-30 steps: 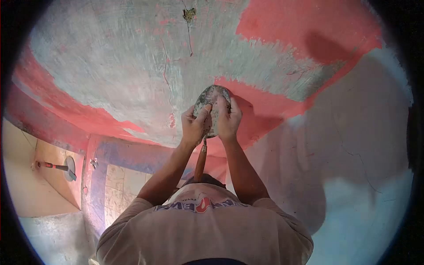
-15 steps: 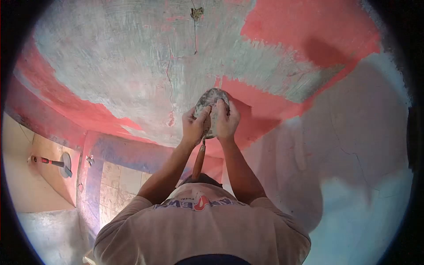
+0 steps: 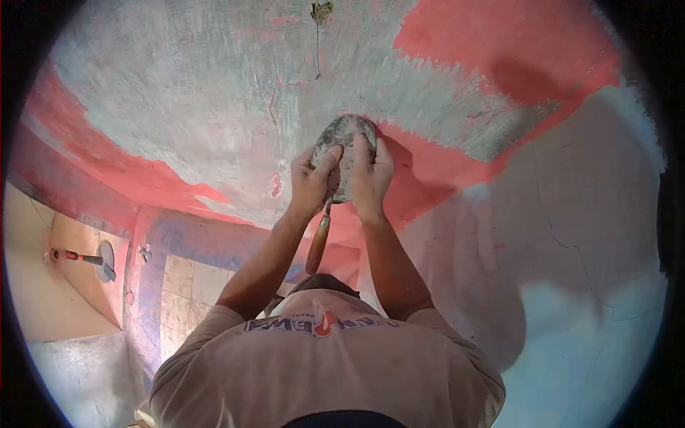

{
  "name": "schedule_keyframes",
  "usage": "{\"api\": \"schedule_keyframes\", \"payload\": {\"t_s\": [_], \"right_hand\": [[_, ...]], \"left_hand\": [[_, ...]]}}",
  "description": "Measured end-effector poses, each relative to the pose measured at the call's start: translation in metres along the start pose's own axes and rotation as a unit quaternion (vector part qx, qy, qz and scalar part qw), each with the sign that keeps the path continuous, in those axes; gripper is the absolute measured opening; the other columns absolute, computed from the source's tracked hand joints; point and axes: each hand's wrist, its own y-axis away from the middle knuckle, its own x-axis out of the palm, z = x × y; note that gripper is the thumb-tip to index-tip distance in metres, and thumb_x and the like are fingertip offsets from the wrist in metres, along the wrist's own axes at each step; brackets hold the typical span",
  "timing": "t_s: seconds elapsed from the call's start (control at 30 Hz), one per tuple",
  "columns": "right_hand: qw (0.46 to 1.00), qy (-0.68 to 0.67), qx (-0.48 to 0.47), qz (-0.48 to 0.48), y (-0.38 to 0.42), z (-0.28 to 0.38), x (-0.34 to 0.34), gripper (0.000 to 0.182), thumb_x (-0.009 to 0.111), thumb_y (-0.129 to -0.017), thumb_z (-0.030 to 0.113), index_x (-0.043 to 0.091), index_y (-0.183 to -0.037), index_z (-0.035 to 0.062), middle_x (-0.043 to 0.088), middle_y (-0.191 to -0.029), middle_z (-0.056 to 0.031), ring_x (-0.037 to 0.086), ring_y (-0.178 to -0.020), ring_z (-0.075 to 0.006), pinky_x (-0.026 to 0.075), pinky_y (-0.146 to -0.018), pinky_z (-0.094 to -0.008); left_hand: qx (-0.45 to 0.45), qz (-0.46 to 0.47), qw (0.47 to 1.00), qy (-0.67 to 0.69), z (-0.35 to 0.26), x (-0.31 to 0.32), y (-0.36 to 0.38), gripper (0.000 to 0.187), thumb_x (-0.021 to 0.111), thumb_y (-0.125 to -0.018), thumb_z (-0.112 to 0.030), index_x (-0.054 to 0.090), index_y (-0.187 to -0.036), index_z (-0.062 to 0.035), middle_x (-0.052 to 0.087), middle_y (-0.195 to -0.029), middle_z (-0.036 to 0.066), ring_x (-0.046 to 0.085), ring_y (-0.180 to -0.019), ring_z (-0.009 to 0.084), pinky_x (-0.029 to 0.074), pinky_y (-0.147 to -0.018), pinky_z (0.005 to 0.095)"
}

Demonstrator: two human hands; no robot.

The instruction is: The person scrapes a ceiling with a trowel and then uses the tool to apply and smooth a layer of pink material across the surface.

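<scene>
Both my hands grip a trowel (image 3: 349, 128) with a broad, rounded, grey-smeared blade, held against the patchy wall (image 3: 214, 107). My left hand (image 3: 311, 178) holds the blade's left edge, its thumb on the near face. On the right edge, my right hand (image 3: 371, 175) has its thumb pointing up along the blade. Most of the fingers are hidden behind the blade. The trowel's wooden handle (image 3: 319, 246) hangs down from the blade toward my chest, with neither hand around it. Red paint (image 3: 421, 160) borders the scraped, grey surface just right of the blade.
Thin cracks run down the wall to a small hole (image 3: 322, 11) at the top. At left, a tool with a red-and-black handle (image 3: 71, 255) rests by a round grey disc (image 3: 106, 261). A pale blue, cracked wall (image 3: 592, 342) stands at right.
My two hands and the trowel have slid a short way up the wall. The handle has risen with them, farther from my chest.
</scene>
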Motion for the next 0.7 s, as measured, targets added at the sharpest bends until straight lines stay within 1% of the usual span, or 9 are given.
{"api": "schedule_keyframes", "payload": {"t_s": [0.03, 0.07, 0.2, 0.3, 0.43, 0.47, 0.57, 0.6, 0.7], "right_hand": [[0.999, -0.034, -0.005, -0.004, -0.002, 0.002, 0.003, 0.028, 0.065, -0.1, 0.021, 0.061, -0.088, -0.0046, 0.06, -0.074, -0.0092, 0.052, -0.072, -0.0121, 0.047, -0.068, -0.0329], [0.999, 0.033, 0.029, 0.016, 0.003, -0.028, -0.007, 0.025, 0.064, -0.101, 0.02, 0.065, -0.095, -0.0049, 0.066, -0.081, -0.0061, 0.056, -0.076, -0.0113, 0.048, -0.071, -0.0318], [0.999, -0.007, 0.033, -0.009, 0.028, -0.058, -0.004, 0.026, 0.063, -0.101, 0.021, 0.064, -0.094, -0.0044, 0.064, -0.078, -0.0052, 0.054, -0.073, -0.0103, 0.047, -0.068, -0.0328], [0.999, 0.03, 0.028, 0.026, 0.001, 0.002, -0.004, 0.028, 0.062, -0.102, 0.022, 0.062, -0.092, -0.0044, 0.061, -0.075, -0.0049, 0.051, -0.07, -0.0103, 0.046, -0.065, -0.0333], [0.999, 0.002, 0.032, -0.012, 0.005, 0.002, 0.005, 0.029, 0.062, -0.102, 0.022, 0.061, -0.09, -0.0041, 0.058, -0.072, -0.0038, 0.049, -0.068, -0.0102, 0.044, -0.061, -0.0329], [0.998, 0.051, 0.008, -0.022, 0.015, -0.021, 0.002, 0.028, 0.062, -0.102, 0.023, 0.064, -0.095, -0.0038, 0.059, -0.074, -0.0041, 0.051, -0.067, -0.0102, 0.045, -0.061, -0.0324], [0.998, -0.023, 0.055, -0.032, 0.029, -0.034, 0.006, 0.027, 0.062, -0.102, 0.023, 0.064, -0.093, -0.0026, 0.059, -0.074, -0.0035, 0.051, -0.066, -0.0108, 0.045, -0.061, -0.0325], [0.999, 0.039, 0.033, -0.019, 0.021, -0.03, 0.002, 0.027, 0.062, -0.102, 0.023, 0.062, -0.089, -0.0014, 0.058, -0.073, -0.0027, 0.051, -0.067, -0.0106, 0.045, -0.061, -0.0326], [1.0, 0.007, 0.016, 0.001, -0.002, 0.004, 0.007, 0.028, 0.063, -0.102, 0.023, 0.06, -0.087, -0.0014, 0.057, -0.073, -0.0024, 0.05, -0.069, -0.0104, 0.045, -0.062, -0.0324]], "left_hand": [[-0.005, 0.012, 1.0, 0.01, -0.003, 0.0, -0.002, 0.014, 0.069, -0.1, -0.015, 0.065, -0.089, -0.0062, 0.052, -0.063, -0.007, 0.04, -0.048, 0.0021, 0.026, -0.043, 0.0242], [-0.02, -0.027, 0.999, -0.02, 0.002, -0.001, 0.002, 0.014, 0.069, -0.1, -0.015, 0.065, -0.089, -0.0063, 0.052, -0.063, -0.006, 0.04, -0.048, 0.0022, 0.026, -0.042, 0.024], [-0.046, -0.033, 0.998, 0.007, 0.035, -0.022, 0.014, 0.014, 0.068, -0.101, -0.016, 0.067, -0.092, -0.0058, 0.052, -0.063, -0.006, 0.04, -0.048, 0.002, 0.026, -0.042, 0.0233], [-0.007, -0.023, 0.999, -0.021, 0.001, 0.0, -0.001, 0.015, 0.067, -0.101, -0.016, 0.066, -0.09, -0.0059, 0.051, -0.062, -0.005, 0.04, -0.047, 0.0023, 0.026, -0.042, 0.0236], [-0.013, -0.008, 1.0, 0.017, -0.003, -0.001, -0.001, 0.017, 0.068, -0.101, -0.016, 0.065, -0.089, -0.0046, 0.051, -0.061, -0.005, 0.039, -0.045, 0.0026, 0.025, -0.041, 0.0241], [-0.013, -0.023, 1.0, 0.006, 0.003, -0.004, 0.002, 0.016, 0.068, -0.101, -0.015, 0.065, -0.089, -0.0046, 0.051, -0.062, -0.005, 0.039, -0.046, 0.0025, 0.025, -0.041, 0.0241], [-0.015, -0.068, 0.997, -0.025, 0.025, -0.014, 0.009, 0.015, 0.068, -0.1, -0.014, 0.065, -0.089, -0.0047, 0.051, -0.062, -0.006, 0.04, -0.047, 0.0022, 0.026, -0.042, 0.0241], [-0.037, -0.037, 0.999, -0.005, 0.013, -0.013, 0.01, 0.017, 0.068, -0.101, -0.014, 0.065, -0.088, -0.0044, 0.052, -0.063, -0.006, 0.041, -0.048, 0.0027, 0.027, -0.043, 0.024], [-0.018, 0.019, 0.999, 0.019, -0.019, -0.002, -0.003, 0.017, 0.068, -0.101, -0.016, 0.065, -0.087, -0.0051, 0.052, -0.063, -0.006, 0.041, -0.048, 0.0032, 0.027, -0.043, 0.0242]]}}
